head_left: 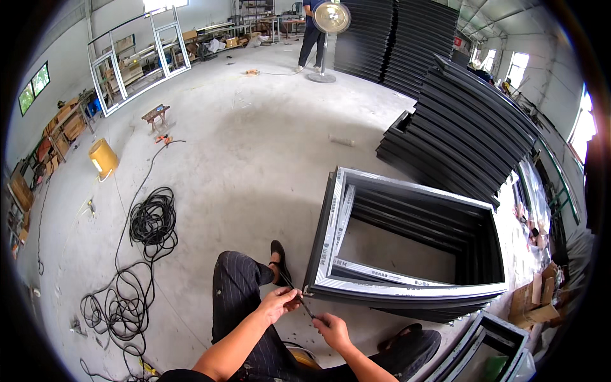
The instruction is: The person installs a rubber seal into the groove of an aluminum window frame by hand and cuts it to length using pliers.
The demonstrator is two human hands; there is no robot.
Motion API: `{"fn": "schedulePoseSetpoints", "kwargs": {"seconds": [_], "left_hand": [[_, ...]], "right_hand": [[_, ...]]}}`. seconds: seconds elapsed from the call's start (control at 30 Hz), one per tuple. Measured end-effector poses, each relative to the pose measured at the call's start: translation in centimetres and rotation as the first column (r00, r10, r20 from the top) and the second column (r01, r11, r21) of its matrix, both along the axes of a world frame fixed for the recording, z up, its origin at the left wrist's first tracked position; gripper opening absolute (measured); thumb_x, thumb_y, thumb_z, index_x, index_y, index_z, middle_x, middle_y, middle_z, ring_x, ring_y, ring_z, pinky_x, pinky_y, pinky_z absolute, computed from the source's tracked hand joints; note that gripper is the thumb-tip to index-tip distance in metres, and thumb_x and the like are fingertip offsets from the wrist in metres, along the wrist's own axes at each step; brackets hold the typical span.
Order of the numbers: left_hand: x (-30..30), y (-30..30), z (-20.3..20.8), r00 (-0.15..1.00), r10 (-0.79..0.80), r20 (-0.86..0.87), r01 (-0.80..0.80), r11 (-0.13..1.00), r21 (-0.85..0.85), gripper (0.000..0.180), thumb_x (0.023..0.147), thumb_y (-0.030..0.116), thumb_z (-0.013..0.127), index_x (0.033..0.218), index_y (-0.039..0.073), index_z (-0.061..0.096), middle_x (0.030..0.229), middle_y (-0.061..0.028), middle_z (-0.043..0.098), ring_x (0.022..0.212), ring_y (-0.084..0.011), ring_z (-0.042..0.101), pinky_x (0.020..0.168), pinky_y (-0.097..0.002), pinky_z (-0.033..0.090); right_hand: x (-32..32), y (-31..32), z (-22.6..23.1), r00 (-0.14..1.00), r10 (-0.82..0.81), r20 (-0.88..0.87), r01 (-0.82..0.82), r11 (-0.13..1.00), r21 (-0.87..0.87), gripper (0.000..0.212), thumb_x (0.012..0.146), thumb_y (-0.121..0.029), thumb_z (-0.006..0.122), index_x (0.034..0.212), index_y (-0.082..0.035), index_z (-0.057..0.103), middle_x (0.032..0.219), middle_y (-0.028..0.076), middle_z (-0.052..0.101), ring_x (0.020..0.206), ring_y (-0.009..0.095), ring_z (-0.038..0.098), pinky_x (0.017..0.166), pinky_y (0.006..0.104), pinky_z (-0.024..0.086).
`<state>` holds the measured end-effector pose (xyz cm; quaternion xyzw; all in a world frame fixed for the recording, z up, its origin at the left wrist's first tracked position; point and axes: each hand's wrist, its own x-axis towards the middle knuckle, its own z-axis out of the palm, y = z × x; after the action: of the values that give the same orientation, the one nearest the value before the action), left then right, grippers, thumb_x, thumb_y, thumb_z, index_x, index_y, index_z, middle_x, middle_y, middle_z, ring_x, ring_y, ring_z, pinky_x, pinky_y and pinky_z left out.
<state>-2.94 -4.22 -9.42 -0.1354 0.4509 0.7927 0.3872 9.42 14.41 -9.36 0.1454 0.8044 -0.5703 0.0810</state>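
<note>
My left hand pinches a thin dark strip between thumb and fingers, close to the near left corner of a stack of black rectangular frames. My right hand grips the same strip a little lower and to the right, with its fingers curled. The strip runs slantwise between both hands. Whether it is rubber or metal I cannot tell. White printed film covers the top frame's upper face. A loose film-covered bar leans inside the frame opening.
Tall stacks of black frames stand at the right. Coiled black cable lies on the left floor, near a yellow bucket. A pedestal fan stands before another person. Another frame and a cardboard box sit at lower right.
</note>
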Motion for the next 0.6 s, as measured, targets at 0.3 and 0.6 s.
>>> {"fn": "schedulePoseSetpoints", "kwargs": {"seconds": [0.3, 0.6], "left_hand": [[0.1, 0.3, -2.8, 0.999, 0.02, 0.03, -0.017, 0.995, -0.102, 0.019, 0.089, 0.023, 0.069, 0.098, 0.006, 0.066, 0.093, -0.0041, 0.069, 0.083, -0.0162, 0.066, 0.072, -0.0282, 0.053], [0.1, -0.1, -4.4, 0.999, -0.035, 0.008, 0.036, 0.986, -0.161, 0.02, 0.09, 0.025, 0.068, 0.099, 0.008, 0.064, 0.093, -0.0027, 0.068, 0.082, -0.0151, 0.065, 0.07, -0.0275, 0.052]], "right_hand": [[0.1, 0.4, -1.4, 0.985, 0.079, -0.154, -0.048, 0.979, 0.198, 0.023, 0.088, -0.026, 0.066, 0.093, -0.004, 0.068, 0.072, 0.009, 0.064, 0.063, 0.021, 0.062, 0.061, 0.0338, 0.048], [0.5, 0.0, -0.4, 0.98, 0.131, -0.152, -0.082, 0.951, 0.297, 0.027, 0.087, -0.033, 0.064, 0.092, -0.007, 0.068, 0.083, 0.017, 0.066, 0.08, 0.036, 0.063, 0.069, 0.0436, 0.05]]}}
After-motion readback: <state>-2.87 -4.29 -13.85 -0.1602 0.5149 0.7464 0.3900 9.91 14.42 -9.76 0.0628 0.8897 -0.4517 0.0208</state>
